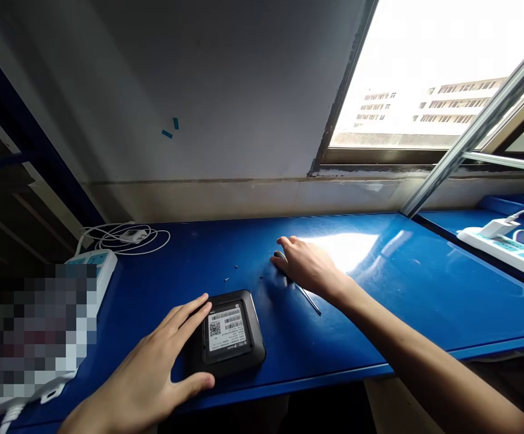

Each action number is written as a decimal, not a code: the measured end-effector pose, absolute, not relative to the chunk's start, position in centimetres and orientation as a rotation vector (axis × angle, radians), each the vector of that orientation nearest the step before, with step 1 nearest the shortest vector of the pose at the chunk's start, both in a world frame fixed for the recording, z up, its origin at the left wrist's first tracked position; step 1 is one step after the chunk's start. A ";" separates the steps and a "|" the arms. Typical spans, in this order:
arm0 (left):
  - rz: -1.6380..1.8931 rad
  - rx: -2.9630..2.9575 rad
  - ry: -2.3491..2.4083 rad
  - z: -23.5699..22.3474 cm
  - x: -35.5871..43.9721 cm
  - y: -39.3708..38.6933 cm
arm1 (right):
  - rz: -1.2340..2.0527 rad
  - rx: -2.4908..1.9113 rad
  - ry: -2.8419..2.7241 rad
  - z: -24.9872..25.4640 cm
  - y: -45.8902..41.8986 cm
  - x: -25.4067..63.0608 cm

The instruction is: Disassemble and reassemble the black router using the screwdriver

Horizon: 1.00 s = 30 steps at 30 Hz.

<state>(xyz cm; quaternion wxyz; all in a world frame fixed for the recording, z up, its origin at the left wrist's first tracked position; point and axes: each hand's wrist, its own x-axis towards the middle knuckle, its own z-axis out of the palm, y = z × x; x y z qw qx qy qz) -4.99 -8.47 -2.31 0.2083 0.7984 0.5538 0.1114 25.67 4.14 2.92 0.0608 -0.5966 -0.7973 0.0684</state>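
Observation:
A black square device [256, 337] with rounded corners lies on the blue table, its white barcode label [228, 328] facing up. My left hand [153, 355] spans its left side, with the fingers at the far left corner and the thumb near the front edge. To the right, my right hand [309, 265] is closed around the handle end of a screwdriver. The thin metal shaft of the screwdriver [309, 299] points toward the front of the table, and the palm partly hides the handle. Between the device and my right hand lie small screws [226, 279].
White power strips stand at the left [105, 274] and right [512, 247]. A coiled white cable with a plug [132, 235] lies at the back left. A metal post [451, 154] rises at the back right, before the window. The table's front edge [325, 374] runs close by.

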 end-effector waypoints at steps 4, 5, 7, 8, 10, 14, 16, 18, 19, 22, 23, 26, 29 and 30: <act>0.403 2.192 1.548 -4.2 -5.3 -9.4 | 0.290 -1.878 -2.381 1.1 5.9 26.4; 0.406 2.190 1.547 -4.5 -5.4 -9.5 | 0.304 -1.854 -2.362 0.9 6.1 26.4; 0.411 2.196 1.538 -5.1 -5.5 -9.4 | 0.298 -1.782 -2.276 1.2 6.3 26.6; 0.420 2.203 1.537 -5.3 -5.5 -9.4 | 0.277 -1.746 -2.210 1.5 6.4 26.7; 0.438 2.228 1.544 -5.8 -5.6 -9.3 | 0.211 -1.680 -2.043 2.2 6.4 26.8; 0.473 2.337 1.549 -6.8 -5.9 -9.3 | 0.412 -1.206 -1.581 1.9 5.8 26.0; 0.503 2.412 1.546 -7.2 -6.0 -9.2 | 0.611 -0.989 -1.437 0.7 5.5 25.2; 0.552 2.492 1.547 -7.3 -5.9 -9.1 | 0.680 -0.939 -1.410 -0.5 5.6 24.4; 0.577 2.532 1.546 -7.2 -5.9 -9.0 | 0.689 -0.932 -1.408 -1.0 5.7 24.1; 0.612 2.632 1.534 -6.8 -5.7 -9.0 | 0.696 -0.910 -1.395 -1.9 6.3 23.6; 0.611 2.655 1.529 -6.7 -5.6 -9.1 | 0.702 -0.905 -1.392 -2.0 6.4 23.6; 0.634 2.690 1.518 -6.4 -5.6 -9.2 | 0.717 -0.905 -1.387 -2.1 6.7 23.5; 0.641 2.687 1.513 -6.3 -5.7 -9.3 | 0.722 -0.902 -1.390 -2.1 6.7 23.4; 0.639 2.681 1.515 -6.3 -5.7 -9.4 | 0.719 -0.898 -1.390 -2.1 6.7 23.4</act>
